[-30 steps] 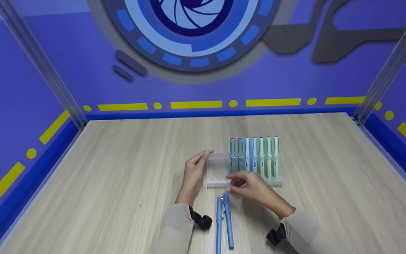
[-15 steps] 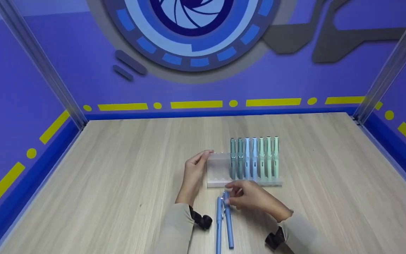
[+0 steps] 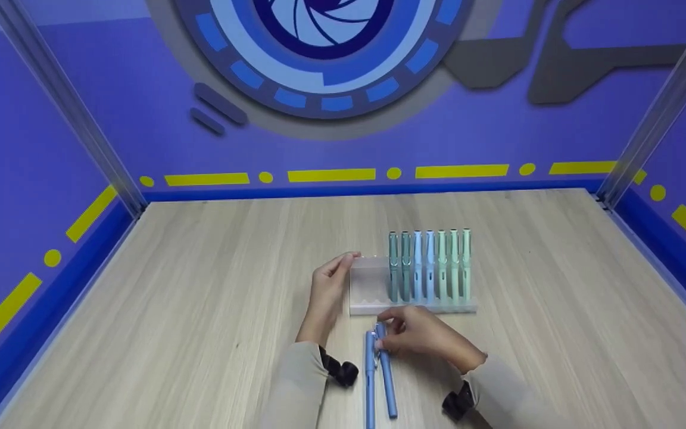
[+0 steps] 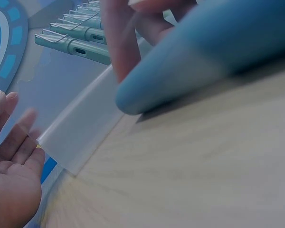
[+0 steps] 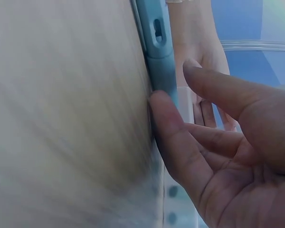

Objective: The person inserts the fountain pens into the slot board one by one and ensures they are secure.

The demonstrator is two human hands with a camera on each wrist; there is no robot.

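A clear pen holder (image 3: 369, 281) stands on the table, its right part filled with several upright pens (image 3: 430, 268) in dark green, light blue and pale green. My left hand (image 3: 329, 292) holds the holder's left edge near the top corner between thumb and fingers. Two blue capped pens lie in front of it, a left one (image 3: 370, 381) and a right one (image 3: 388, 387), with clips close together. Over the right pen's upper end is my right hand (image 3: 425, 336). In the right wrist view its index fingertip (image 5: 161, 102) touches a pen (image 5: 160, 71), while the thumb stands apart.
The wooden table (image 3: 218, 286) stretches to both sides and behind the holder. Blue printed walls (image 3: 343, 149) enclose its back and sides. Black wrist cameras (image 3: 343, 374) sit on both wrists, the left one close to the left pen.
My right hand has moved from the holder's front edge down toward the person, to the upper end of the right blue pen. My left hand stays on the holder.
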